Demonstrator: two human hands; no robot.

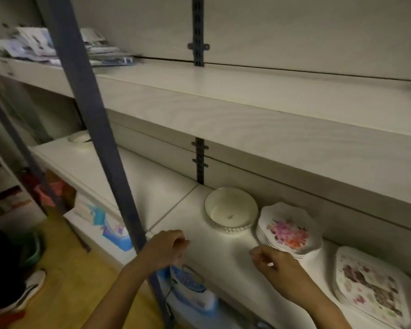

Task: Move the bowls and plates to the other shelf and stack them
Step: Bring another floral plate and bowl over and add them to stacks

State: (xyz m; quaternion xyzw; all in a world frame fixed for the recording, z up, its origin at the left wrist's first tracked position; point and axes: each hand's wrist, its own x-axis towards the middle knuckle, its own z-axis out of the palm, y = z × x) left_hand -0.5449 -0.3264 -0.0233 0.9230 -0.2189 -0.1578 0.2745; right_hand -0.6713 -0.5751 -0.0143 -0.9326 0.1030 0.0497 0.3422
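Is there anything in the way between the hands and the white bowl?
No, nothing that shows. Only bare shelf lies between the bowl and the left hand and right hand. The flowered plates sit beside the bowl, on its right, not in front of it.

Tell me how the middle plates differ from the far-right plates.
The middle plates have wavy, roundish rims; the far-right plates are squarish. The middle plates carry a bright pink-orange bouquet, the far-right plates a darker brownish print. Both are stacks on the same shelf.
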